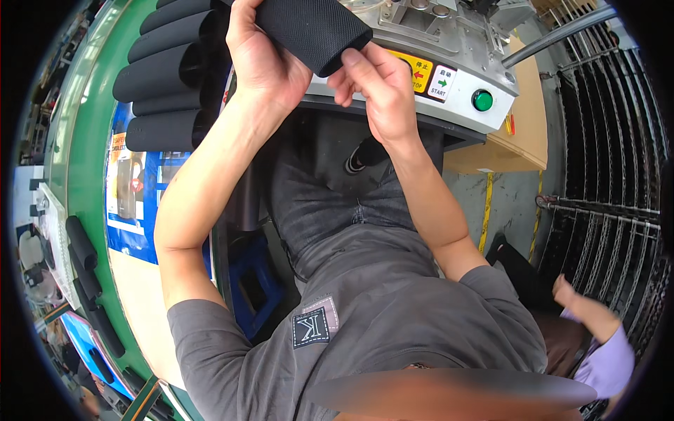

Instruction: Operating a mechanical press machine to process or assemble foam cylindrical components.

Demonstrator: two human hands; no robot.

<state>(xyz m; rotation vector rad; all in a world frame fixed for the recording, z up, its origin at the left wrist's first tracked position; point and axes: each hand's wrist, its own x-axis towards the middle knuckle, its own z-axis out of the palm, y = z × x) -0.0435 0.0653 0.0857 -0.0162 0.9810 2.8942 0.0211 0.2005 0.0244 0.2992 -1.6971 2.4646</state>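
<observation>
Up at the top of the head view I hold a black mesh-covered tube [312,31], tilted, with one end toward the lower right. My left hand [263,59] is wrapped round its left part from below, palm turned up. At the lower right end, the thumb and curled fingers of my right hand [382,84] pinch the rim. Several similar black tubes [158,74] lie side by side in a pile to the left of my left forearm.
Behind my right hand stands a metal machine with a white front panel [463,116], red and green arrow labels and a green button [482,100]. A green conveyor belt [88,105] runs along the left. At the right are wire racks [597,161] and another person's arm [593,316].
</observation>
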